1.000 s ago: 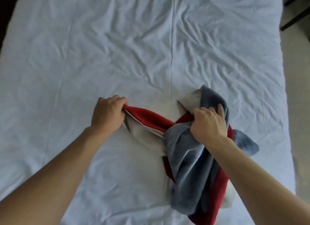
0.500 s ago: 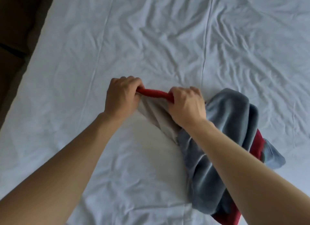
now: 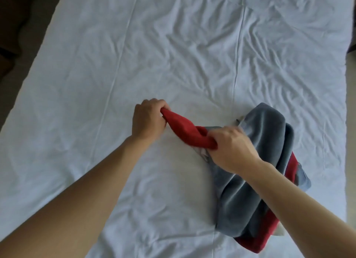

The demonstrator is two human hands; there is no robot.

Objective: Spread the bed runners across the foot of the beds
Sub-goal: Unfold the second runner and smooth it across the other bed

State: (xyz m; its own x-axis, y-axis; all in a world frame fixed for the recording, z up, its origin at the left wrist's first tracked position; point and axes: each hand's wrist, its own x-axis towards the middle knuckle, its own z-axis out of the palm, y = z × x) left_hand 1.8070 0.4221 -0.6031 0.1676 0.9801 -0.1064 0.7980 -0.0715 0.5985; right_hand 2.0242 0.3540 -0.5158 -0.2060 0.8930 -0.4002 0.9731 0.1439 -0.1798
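A bunched bed runner (image 3: 256, 182), grey-blue velvet with red parts and a pale lining, lies in a heap on the right half of the white bed (image 3: 115, 65). My left hand (image 3: 148, 121) grips the end of a red twisted strip pulled out of the heap. My right hand (image 3: 231, 148) grips the same red strip about a hand's width further along, at the heap's edge. The strip stretches taut between both fists, just above the sheet.
The white sheet is wrinkled, with long fold creases running towards the head of the bed. A dark floor (image 3: 17, 26) shows past the bed's left edge. A pale floor strip (image 3: 350, 142) runs along the right edge.
The hands, close together half a second ago, have drawn apart. More red fabric has come out of the heap between them. My right hand has shifted towards the heap.
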